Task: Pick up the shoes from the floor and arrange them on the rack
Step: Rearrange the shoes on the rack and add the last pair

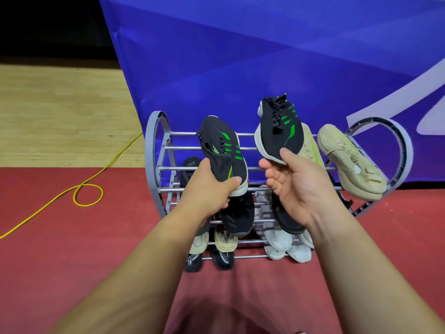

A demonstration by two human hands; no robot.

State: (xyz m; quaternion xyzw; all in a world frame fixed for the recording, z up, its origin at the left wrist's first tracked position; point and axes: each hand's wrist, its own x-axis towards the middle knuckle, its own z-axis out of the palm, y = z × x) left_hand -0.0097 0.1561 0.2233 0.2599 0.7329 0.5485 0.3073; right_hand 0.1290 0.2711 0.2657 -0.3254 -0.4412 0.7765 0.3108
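Observation:
Two black sneakers with green stripes and white soles are held above the grey tube rack [159,150]. My left hand [212,186] grips the heel of the left sneaker [222,145], toe pointing away over the top tier. My right hand [296,186] pinches the heel end of the right sneaker [280,131] between thumb and fingers, held higher, toe up. A pair of beige sneakers lies on the top tier at the right: one [349,160] in full view, the other [310,145] partly behind the right black sneaker.
Lower tiers hold several shoes: black ones [238,218], white ones [277,239], beige ones [225,239]. A blue banner [240,56] hangs behind the rack. A yellow cable [89,189] loops on the red floor at the left, beside wooden flooring [60,112].

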